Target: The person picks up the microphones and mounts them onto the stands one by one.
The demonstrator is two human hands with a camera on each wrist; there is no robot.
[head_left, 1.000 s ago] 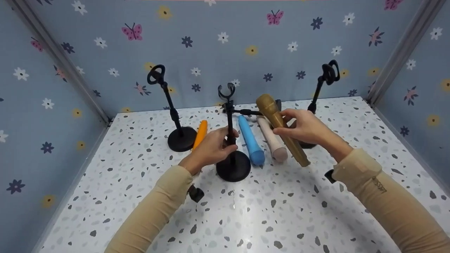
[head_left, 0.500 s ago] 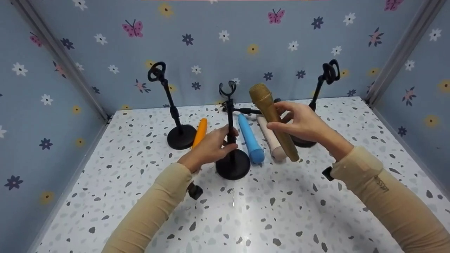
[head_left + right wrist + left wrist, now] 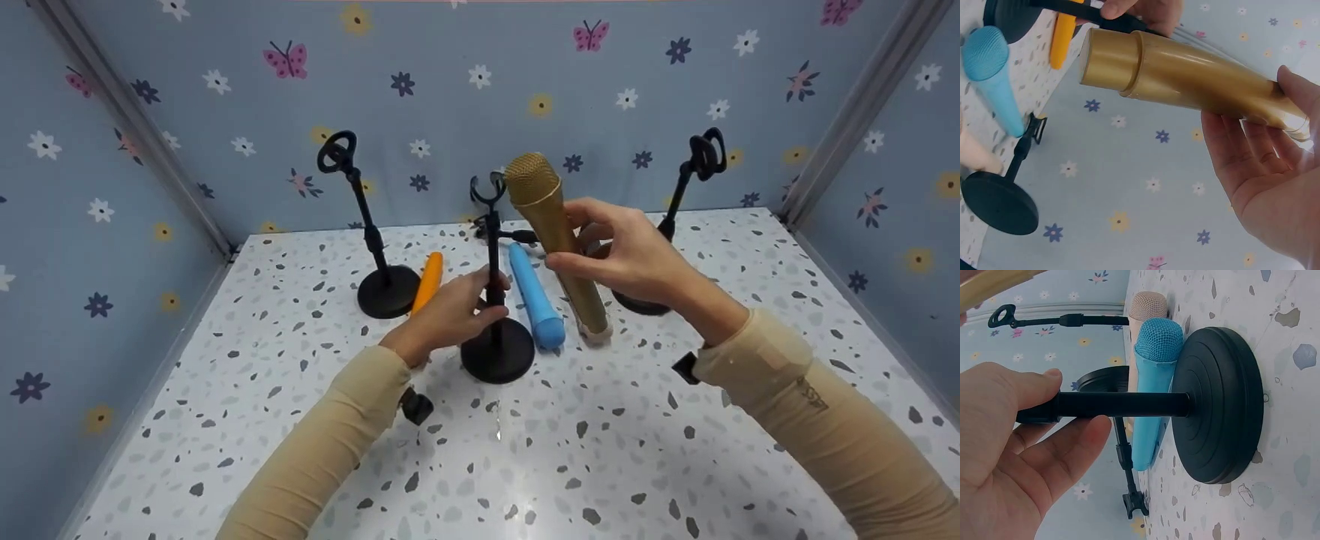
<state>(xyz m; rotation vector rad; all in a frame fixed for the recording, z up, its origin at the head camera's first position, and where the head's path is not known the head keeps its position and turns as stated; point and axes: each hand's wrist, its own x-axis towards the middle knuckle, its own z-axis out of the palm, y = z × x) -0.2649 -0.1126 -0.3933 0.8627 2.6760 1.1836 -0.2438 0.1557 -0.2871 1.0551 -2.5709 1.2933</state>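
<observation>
My left hand (image 3: pixel 457 311) grips the pole of a black microphone stand (image 3: pixel 497 352), whose round base rests on the table. An open clip tops this stand. Between thumb and fingers, my right hand (image 3: pixel 626 251) holds a gold microphone (image 3: pixel 551 217) in the air, tilted, its mesh head up and just right of the clip. In the right wrist view the handle end of the gold microphone (image 3: pixel 1185 70) points toward the stand. A blue microphone (image 3: pixel 536 300) lies right of the stand's base. Beside it is a pale pink microphone (image 3: pixel 1148 306), mostly hidden behind the gold one in the head view.
An orange microphone (image 3: pixel 429 281) lies left, partly behind my left hand. Upright black stands are at the left (image 3: pixel 386 289) and right (image 3: pixel 675 202). Another stand (image 3: pixel 1002 197) lies on its side behind the microphones. Patterned walls enclose the speckled table (image 3: pixel 300 450).
My right hand has carried the gold microphone left and upward, toward the clip of the held stand. My left hand stays on the pole.
</observation>
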